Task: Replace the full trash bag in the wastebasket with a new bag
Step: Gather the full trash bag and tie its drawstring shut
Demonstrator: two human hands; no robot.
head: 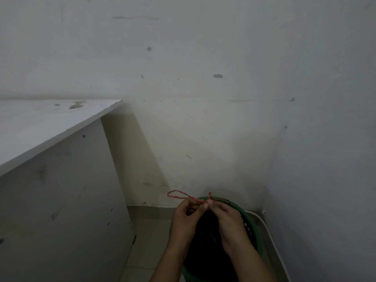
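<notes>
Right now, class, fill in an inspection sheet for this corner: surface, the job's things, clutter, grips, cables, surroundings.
Surface: tiled floor, bare where visible.
Job's things: green wastebasket in the corner; black trash bag inside it; red drawstring looped above the rim.
Clutter: nothing seen.
Grips: left hand and right hand both pinch the drawstring over the bag's mouth.
Cables: a thin white line runs along the wall's foot; whether it is a cable is unclear.
Surroundings: white cabinet at left, stained white walls.
</notes>
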